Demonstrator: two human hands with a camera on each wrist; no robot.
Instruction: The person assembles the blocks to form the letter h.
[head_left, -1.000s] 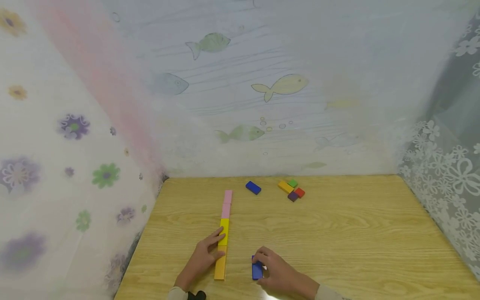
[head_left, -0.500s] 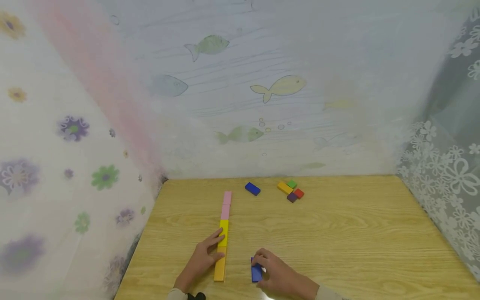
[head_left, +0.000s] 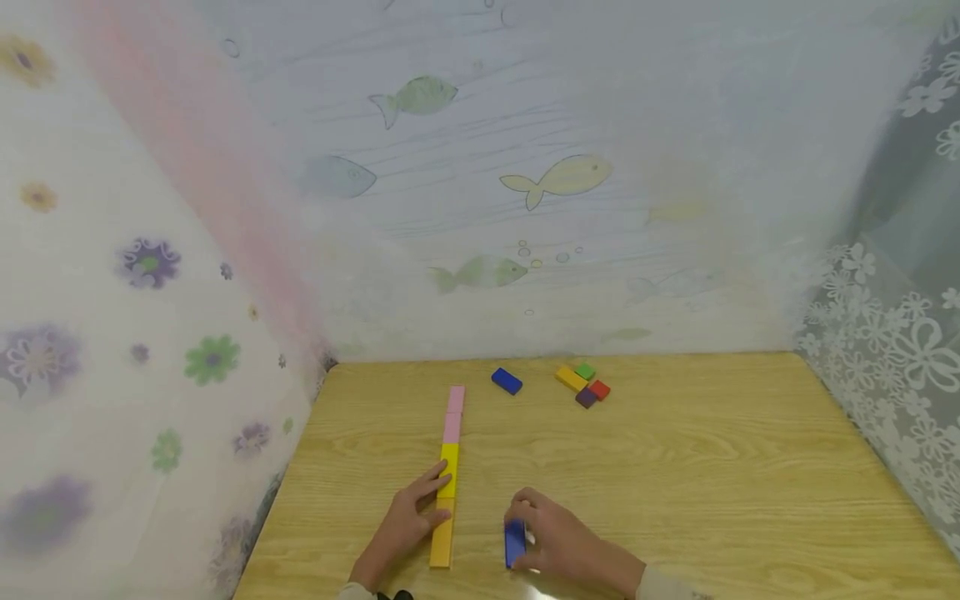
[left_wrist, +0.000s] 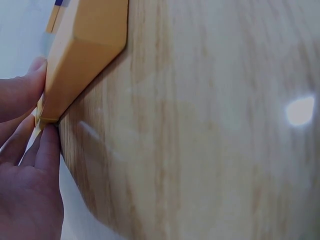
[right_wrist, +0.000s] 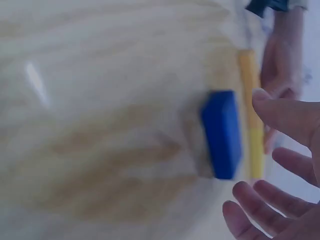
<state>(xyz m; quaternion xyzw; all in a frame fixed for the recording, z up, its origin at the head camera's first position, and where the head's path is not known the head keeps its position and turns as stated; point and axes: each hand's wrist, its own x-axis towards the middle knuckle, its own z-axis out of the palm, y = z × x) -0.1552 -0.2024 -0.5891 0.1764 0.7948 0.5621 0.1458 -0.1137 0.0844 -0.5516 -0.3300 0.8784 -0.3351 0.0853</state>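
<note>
Two pink blocks (head_left: 453,414), a yellow block (head_left: 448,467) and an orange block (head_left: 442,546) lie end to end in a row. My left hand (head_left: 402,521) touches the row from the left, fingertips on the yellow block and thumb on the orange one. In the left wrist view its thumb rests on the orange block (left_wrist: 90,45), with fingers fairly straight. My right hand (head_left: 558,537) hovers around a blue block (head_left: 514,543) just right of the row, fingertips by its far end and thumb by its near end. The right wrist view shows spread fingers apart from the blue block (right_wrist: 222,135).
Another blue block (head_left: 507,381) lies at the back, right of the row. Further right, an orange block (head_left: 572,378), a green block (head_left: 585,372), a red block (head_left: 599,390) and a dark purple block (head_left: 587,398) sit together. A fish-patterned curtain (head_left: 562,275) backs the wooden table (head_left: 712,467).
My right hand's fingers lift slightly above the blue block. The left hand stays on the row, and the blocks keep their places; the head view shifts a little.
</note>
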